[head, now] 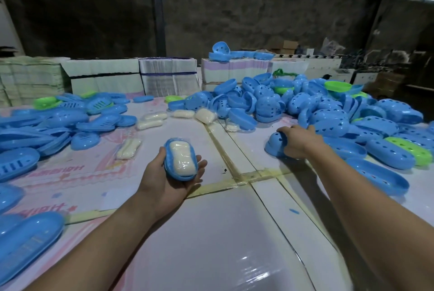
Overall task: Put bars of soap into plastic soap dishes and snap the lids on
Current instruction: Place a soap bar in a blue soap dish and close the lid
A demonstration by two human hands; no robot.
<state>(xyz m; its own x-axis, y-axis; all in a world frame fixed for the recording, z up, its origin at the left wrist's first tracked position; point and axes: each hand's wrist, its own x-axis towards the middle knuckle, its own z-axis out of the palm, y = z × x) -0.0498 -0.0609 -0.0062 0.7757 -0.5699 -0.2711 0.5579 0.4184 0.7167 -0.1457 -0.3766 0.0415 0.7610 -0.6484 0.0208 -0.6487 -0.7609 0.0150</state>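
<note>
Two bare forearms reach out from the bottom edge over a white and pink cardboard-covered table (211, 232) whose sheets are joined with yellowish tape.

The left hand (169, 180) lies palm up above the table, its fingers and thumb curled loosely upward around a blue oval plastic soap dish (180, 161). The thumb rests along the dish's left rim and the fingertips (201, 158) show past its right rim. Inside the dish sits a cream bar of soap in clear wrap (182, 158), filling most of the hollow; no lid is on it.

The right hand (297, 141) is palm down at the near edge of the right-hand heap, fingers bent over a blue plastic lid with round holes (276, 144), which rests on the table. The fingers cover the lid's right part and top; whether it is lifted at all cannot be told.

Beyond that hand spreads a large pile of blue perforated lids (317, 107), with a few green ones (411, 150) among them. On the left lies a pile of blue slotted dish bases (58, 124). Between the piles, loose wrapped soap bars (152, 120) lie on the table, one (128, 148) just left of the held dish. Bundled white cartons (168, 74) line the table's far edge.
</note>
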